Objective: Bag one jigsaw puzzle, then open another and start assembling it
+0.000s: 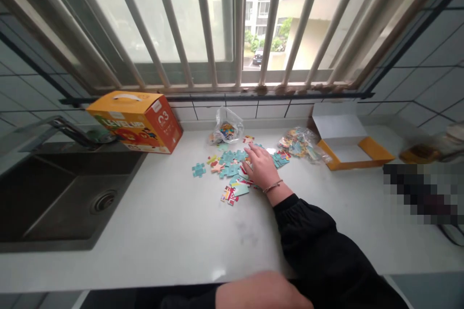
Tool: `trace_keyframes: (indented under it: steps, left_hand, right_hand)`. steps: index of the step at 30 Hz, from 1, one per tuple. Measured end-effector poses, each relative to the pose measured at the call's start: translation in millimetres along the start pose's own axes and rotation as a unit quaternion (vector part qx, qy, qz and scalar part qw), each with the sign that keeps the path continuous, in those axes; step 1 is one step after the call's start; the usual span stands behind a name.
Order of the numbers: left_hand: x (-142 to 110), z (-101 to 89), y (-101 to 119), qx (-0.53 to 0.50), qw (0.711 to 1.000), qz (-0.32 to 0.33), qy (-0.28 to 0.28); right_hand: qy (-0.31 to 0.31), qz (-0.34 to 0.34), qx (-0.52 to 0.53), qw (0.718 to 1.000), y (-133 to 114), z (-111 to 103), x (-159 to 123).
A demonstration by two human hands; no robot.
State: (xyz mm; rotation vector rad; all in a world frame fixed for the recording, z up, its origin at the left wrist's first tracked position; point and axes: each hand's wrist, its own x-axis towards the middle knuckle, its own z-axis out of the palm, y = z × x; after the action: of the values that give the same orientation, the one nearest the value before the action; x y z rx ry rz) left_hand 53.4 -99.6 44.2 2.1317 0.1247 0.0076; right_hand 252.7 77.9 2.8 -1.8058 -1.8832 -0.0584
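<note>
Loose puzzle pieces (228, 166), mostly teal with some red and yellow, lie scattered on the white counter (174, 222) under the window. My right hand (261, 168), in a black sleeve with a thin bracelet, rests flat on the right side of the pile with its fingers stretched out over the pieces. One teal piece (198, 170) lies apart at the left. My left hand (263, 293) shows at the bottom edge, by the counter's front; only its back is visible and its fingers are hidden.
An orange puzzle box (139, 120) stands at the back left beside a dark sink (54, 198) and faucet (70, 130). Two clear bags of pieces (226, 130) (302, 144) lie by the wall. An open yellow-and-white box tray (348, 147) sits right of them.
</note>
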Motion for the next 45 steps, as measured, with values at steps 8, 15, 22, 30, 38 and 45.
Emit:
trace_keyframes:
  steps: [8,15,22,30,38,45]
  left_hand:
    - [-45,-72.1,-74,0.231,0.897,-0.111,0.360]
    - [-3,-129.9,-146,0.321,0.831,-0.213,0.401]
    - [4,-148.5,-149,0.344,0.803,-0.250,0.417]
    - [8,-148.6,-140,0.387,0.784,-0.265,0.407]
    - [-2,-151.2,-136,0.375,0.771,-0.258,0.446]
    - [-43,-147.6,-131,0.296,0.741,-0.257,0.546]
  right_hand:
    - [-0.083,-0.050,-0.042,0.994,-9,4,5]
    - [-0.011,-0.038,-0.053,0.998,-13,-16,-11]
    - [0.169,0.132,0.030,0.976,20,-44,-69]
    - [0.086,0.210,-0.048,0.973,28,-46,-78]
    - [-0.047,0.053,-0.049,0.996,16,-27,-57]
    - [-0.027,0.078,-0.057,0.995,19,-35,-57]
